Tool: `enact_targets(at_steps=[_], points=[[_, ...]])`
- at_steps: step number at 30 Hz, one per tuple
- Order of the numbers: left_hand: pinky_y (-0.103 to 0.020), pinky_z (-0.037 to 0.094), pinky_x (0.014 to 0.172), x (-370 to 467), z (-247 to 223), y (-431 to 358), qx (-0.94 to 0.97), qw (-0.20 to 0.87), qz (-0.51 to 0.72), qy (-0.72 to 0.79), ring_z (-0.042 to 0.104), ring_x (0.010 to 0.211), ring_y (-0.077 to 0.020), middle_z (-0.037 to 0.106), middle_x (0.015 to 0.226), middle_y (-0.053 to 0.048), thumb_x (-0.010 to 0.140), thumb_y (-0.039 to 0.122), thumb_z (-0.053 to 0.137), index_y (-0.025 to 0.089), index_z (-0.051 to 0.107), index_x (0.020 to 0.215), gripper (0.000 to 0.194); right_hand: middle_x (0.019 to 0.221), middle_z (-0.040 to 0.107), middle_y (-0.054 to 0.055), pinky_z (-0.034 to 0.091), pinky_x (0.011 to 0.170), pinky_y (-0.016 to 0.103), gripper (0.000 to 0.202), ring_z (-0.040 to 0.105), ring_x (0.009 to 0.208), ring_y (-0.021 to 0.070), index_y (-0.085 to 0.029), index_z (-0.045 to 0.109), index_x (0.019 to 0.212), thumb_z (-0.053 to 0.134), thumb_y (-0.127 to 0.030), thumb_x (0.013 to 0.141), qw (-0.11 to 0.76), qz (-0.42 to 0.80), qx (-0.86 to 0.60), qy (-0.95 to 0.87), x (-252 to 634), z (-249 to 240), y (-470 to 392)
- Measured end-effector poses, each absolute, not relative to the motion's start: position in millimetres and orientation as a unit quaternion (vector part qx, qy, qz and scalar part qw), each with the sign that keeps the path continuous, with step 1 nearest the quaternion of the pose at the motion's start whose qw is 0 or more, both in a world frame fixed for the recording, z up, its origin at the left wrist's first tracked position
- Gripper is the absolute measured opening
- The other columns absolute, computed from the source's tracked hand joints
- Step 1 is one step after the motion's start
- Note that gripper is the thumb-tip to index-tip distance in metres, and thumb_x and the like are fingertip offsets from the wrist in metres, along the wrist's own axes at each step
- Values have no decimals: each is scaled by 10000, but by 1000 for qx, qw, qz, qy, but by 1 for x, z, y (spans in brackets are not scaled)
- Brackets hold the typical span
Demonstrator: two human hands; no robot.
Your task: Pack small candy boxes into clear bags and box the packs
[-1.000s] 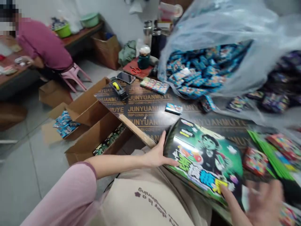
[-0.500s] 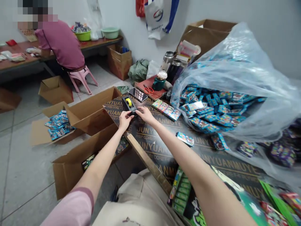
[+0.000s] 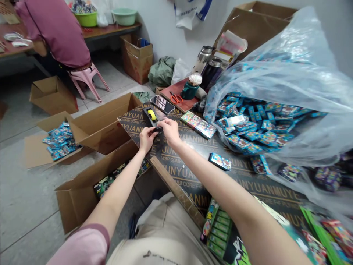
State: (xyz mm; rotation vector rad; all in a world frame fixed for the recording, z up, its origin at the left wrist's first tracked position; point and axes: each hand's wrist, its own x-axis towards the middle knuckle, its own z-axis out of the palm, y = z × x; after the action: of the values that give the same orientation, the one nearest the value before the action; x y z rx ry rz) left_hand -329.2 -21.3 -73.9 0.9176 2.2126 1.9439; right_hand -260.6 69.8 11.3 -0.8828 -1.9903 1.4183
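Note:
A black tape dispenser [image 3: 150,117] with a yellow roll stands near the far left corner of the dark printed board [image 3: 176,165]. Both hands are at its near end. My left hand [image 3: 147,139] is closed, thumb and fingers pinched at the dispenser's near edge. Close beside it, my right hand [image 3: 168,129] has its fingers pressed together over the same end; what lies between them is too small to make out. A phone [image 3: 162,104] lies just behind the dispenser, and a flat colourful pack [image 3: 198,124] rests to the right of my right hand.
A large clear bag [image 3: 275,77] of small blue boxes fills the right side. Red scissors [image 3: 175,98] and a green mug [image 3: 190,88] stand behind. Open cartons [image 3: 102,125] sit on the left. A person [image 3: 57,33] sits at a far table.
The view has shifted slightly down and closer. My right hand has turned, its fingers now drawn together over the dispenser's end. My left hand keeps its place there.

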Motion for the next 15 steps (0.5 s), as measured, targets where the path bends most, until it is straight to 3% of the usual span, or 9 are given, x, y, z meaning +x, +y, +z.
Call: enact_targets(at_steps=[5,11,15], points=[[-230,490,616,-330,-77,-20,294,38,636,713,567,635,-102,598,774,-5,749,239,732,173,729,953,214,636,657,15,410,933,350,205,626,997,245,-202,605,534,556,-293,711,198,509,-374,-750,-228,-17,59],[-241,498,638,-335,-80,-21,287,44,631,719,578,647,-111,608,765,-4,726,226,739,175,731,953,233,895,713,69,433,912,322,151,619,1015,219,-182,615,616,565,-212,756,153,428,-414,-788,-242,-33,65],[-264,506,676,-332,-75,-22,285,61,625,724,583,636,-118,631,748,-7,701,188,733,161,730,962,262,842,713,115,473,808,296,139,659,874,220,-143,676,734,542,-133,769,116,372,-453,-802,-246,-11,67]])
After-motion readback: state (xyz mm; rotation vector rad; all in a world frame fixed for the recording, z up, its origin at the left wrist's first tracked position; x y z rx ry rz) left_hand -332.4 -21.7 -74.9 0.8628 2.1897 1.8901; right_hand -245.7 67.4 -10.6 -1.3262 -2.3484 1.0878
